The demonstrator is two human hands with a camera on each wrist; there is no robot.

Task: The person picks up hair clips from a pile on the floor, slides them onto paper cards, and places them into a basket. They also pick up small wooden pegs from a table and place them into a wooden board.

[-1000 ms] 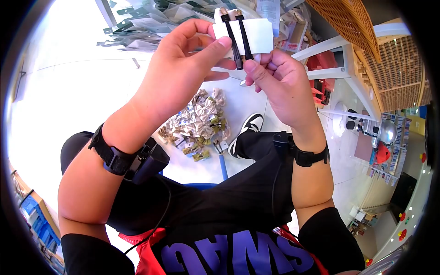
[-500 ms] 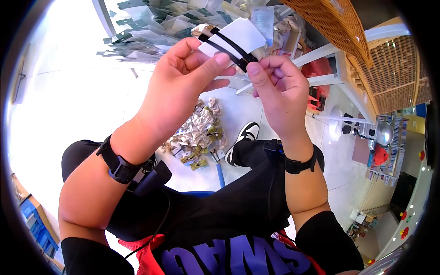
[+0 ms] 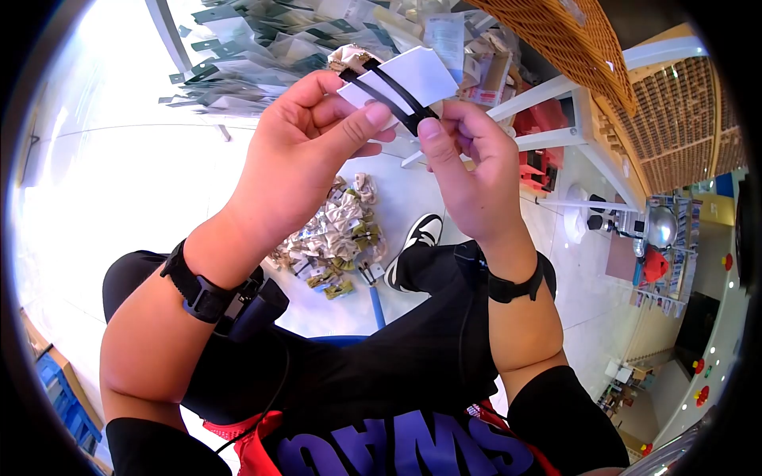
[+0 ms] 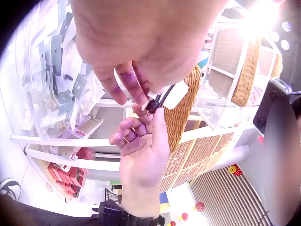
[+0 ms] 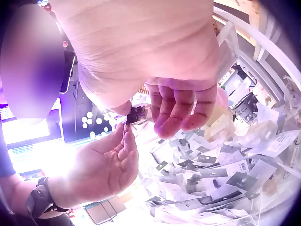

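Note:
Two long black hair clips [image 3: 392,91], with pale beige fabric at their far ends, are fastened across a white card [image 3: 425,71]. My right hand [image 3: 476,174] pinches the near ends of the clips between thumb and fingers. On the other side my left hand [image 3: 298,155] holds the clips, thumb over them and fingers partly hidden behind the card. Both hands hold the carded clips up in front of the body, the card tilted. From the left wrist, the card [image 4: 177,95] shows beyond the left palm.
On the floor below lies a pile of beige and olive fabric bows [image 3: 341,230]. Many clear packets with grey-green cards [image 3: 238,63] are heaped ahead. To the right stand a white metal frame [image 3: 548,139] and wicker baskets [image 3: 675,119]. A shoe [image 3: 414,250] rests near the pile.
The card and clips have turned from nearly upright to a slant, their far ends swinging left. Both hands have shifted slightly left and down, and the right has stayed on the near clip ends.

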